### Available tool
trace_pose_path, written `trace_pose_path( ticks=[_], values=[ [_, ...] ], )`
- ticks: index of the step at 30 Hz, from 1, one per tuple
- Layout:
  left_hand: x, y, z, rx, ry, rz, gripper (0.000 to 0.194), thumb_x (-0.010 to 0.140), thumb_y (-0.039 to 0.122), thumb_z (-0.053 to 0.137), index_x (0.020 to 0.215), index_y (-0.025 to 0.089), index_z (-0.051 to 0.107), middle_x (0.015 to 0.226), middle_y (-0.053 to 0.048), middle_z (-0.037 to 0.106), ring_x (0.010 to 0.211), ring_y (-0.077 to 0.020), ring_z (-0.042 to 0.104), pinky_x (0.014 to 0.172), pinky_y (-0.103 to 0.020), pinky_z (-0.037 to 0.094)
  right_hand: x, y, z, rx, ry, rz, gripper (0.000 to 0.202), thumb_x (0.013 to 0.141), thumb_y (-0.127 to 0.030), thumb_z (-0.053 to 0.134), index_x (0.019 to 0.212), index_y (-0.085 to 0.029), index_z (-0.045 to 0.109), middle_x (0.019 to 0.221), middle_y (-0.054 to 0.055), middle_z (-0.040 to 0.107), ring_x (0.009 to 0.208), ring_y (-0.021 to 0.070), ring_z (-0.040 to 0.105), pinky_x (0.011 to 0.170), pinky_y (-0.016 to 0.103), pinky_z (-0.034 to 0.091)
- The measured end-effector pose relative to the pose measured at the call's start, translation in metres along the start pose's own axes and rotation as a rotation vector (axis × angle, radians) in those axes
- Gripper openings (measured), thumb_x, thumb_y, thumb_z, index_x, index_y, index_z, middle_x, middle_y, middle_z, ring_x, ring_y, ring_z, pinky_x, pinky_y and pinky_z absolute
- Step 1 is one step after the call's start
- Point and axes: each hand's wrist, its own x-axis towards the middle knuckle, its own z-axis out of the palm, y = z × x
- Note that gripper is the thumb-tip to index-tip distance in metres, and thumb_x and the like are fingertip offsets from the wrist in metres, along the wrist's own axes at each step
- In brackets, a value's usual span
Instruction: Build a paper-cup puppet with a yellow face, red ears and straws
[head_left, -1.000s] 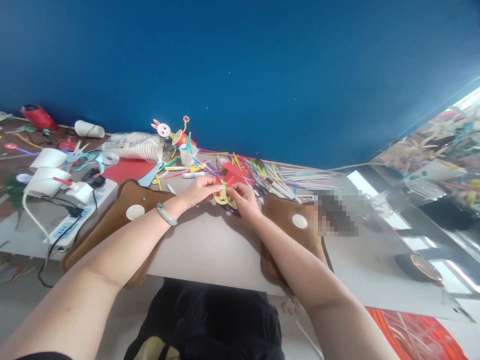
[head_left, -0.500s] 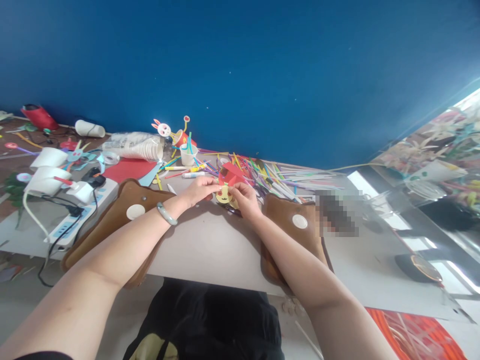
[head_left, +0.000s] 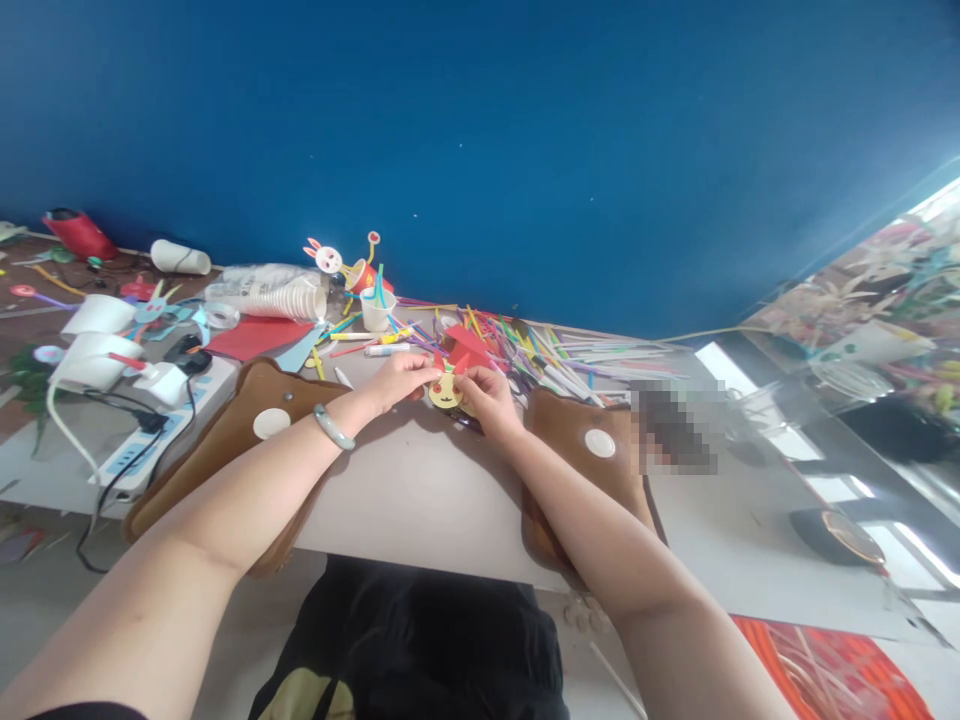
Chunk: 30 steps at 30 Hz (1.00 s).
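Note:
Between my two hands is a yellow paper face with drawn features and small red pieces at its top. My left hand pinches its upper left edge with thumb and forefinger. On the other side, my right hand grips the face's right edge with closed fingers. Red folded paper lies just behind the right hand. Something dark, partly hidden, is under the face. Behind the hands are many coloured pipe cleaners and a marker.
Brown cushions lie beneath each forearm. At left are a power strip with cables, white cups, red paper and a bagged cup stack. A rabbit-face craft stands by the blue wall.
The yellow face has shifted slightly left and tilted between my fingers, and the red pieces at its top show more clearly. My arms have barely moved.

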Motion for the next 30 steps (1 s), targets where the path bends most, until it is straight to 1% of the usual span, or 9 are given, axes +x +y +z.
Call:
trace_pose_path(
  ticks=[5,9,11,13,16,19,22,24,30],
  values=[
    [0.001,-0.001,-0.002,0.055,0.088,-0.012,0.023,0.078,0.030,0.063,0.059,0.016,0.058,0.045,0.003,0.047,0.042,-0.0078,0.041,0.045,-0.021,0.023,0.001,-0.001,0.001,-0.053,0.038,0.000,0.028,0.075,-0.046,0.065,0.065,-0.020,0.057,0.054,-0.004,0.052,0.051,0.0105,0.044,0.052,0.025,0.036],
    [0.003,0.000,-0.006,0.087,0.203,0.072,0.024,0.077,0.028,0.062,0.057,0.017,0.054,0.045,0.004,0.048,0.044,-0.0084,0.043,0.047,-0.022,0.029,0.004,-0.009,-0.008,-0.202,0.092,-0.038,0.029,0.076,-0.044,0.062,0.062,-0.019,0.056,0.054,-0.003,0.052,0.052,0.0107,0.044,0.053,0.026,0.036],
    [0.004,0.001,-0.008,0.094,0.263,0.103,0.024,0.077,0.028,0.062,0.057,0.017,0.052,0.045,0.004,0.048,0.045,-0.0086,0.044,0.048,-0.022,0.030,0.006,-0.015,-0.017,-0.307,0.078,-0.050,0.027,0.075,-0.041,0.062,0.059,-0.019,0.057,0.054,-0.003,0.053,0.053,0.0108,0.044,0.053,0.025,0.035],
    [0.005,0.002,-0.011,0.082,0.318,0.104,0.023,0.077,0.030,0.062,0.059,0.018,0.053,0.044,0.005,0.048,0.044,-0.0086,0.044,0.048,-0.022,0.030,0.007,-0.022,-0.027,-0.425,-0.017,-0.045,0.026,0.072,-0.037,0.063,0.055,-0.019,0.055,0.052,-0.003,0.052,0.052,0.0106,0.044,0.051,0.025,0.034],
    [0.006,0.003,-0.014,0.025,0.360,0.100,0.022,0.077,0.030,0.063,0.061,0.018,0.053,0.042,0.005,0.047,0.041,-0.0079,0.042,0.046,-0.022,0.029,0.003,-0.035,-0.038,-0.671,-0.292,0.001,0.020,0.067,-0.029,0.065,0.052,-0.019,0.058,0.053,-0.002,0.058,0.053,0.0120,0.050,0.053,0.025,0.036],
    [0.006,0.004,-0.015,-0.052,0.362,0.112,0.022,0.076,0.031,0.065,0.062,0.018,0.053,0.042,0.006,0.045,0.040,-0.0069,0.040,0.044,-0.021,0.027,-0.005,-0.047,-0.040,-1.059,-0.361,0.030,0.010,0.062,-0.028,0.072,0.060,-0.020,0.065,0.064,0.002,0.067,0.062,0.0161,0.057,0.056,0.027,0.035],
    [0.007,0.004,-0.014,-0.122,0.350,0.119,0.022,0.075,0.032,0.067,0.065,0.017,0.054,0.045,0.007,0.045,0.041,-0.0058,0.040,0.043,-0.020,0.027,-0.012,-0.053,-0.035,-1.314,-0.420,0.043,0.019,0.063,-0.033,0.075,0.075,-0.020,0.069,0.080,0.006,0.071,0.073,0.0214,0.061,0.060,0.029,0.034],
    [0.008,0.004,-0.014,-0.165,0.354,0.111,0.021,0.074,0.032,0.069,0.067,0.016,0.056,0.048,0.006,0.047,0.041,-0.0053,0.041,0.042,-0.019,0.027,-0.014,-0.053,-0.031,-1.365,-0.479,0.061,0.019,0.066,-0.032,0.072,0.080,-0.020,0.070,0.087,0.008,0.071,0.079,0.0230,0.063,0.062,0.029,0.035],
    [0.012,0.001,-0.016,-0.256,0.401,0.114,0.023,0.070,0.033,0.073,0.070,0.015,0.057,0.052,0.006,0.050,0.040,-0.0042,0.042,0.039,-0.019,0.024,-0.016,-0.047,-0.027,-1.337,-0.574,0.063,0.023,0.069,-0.028,0.067,0.090,-0.020,0.067,0.096,0.009,0.071,0.084,0.0237,0.063,0.062,0.029,0.033]
  ],
)
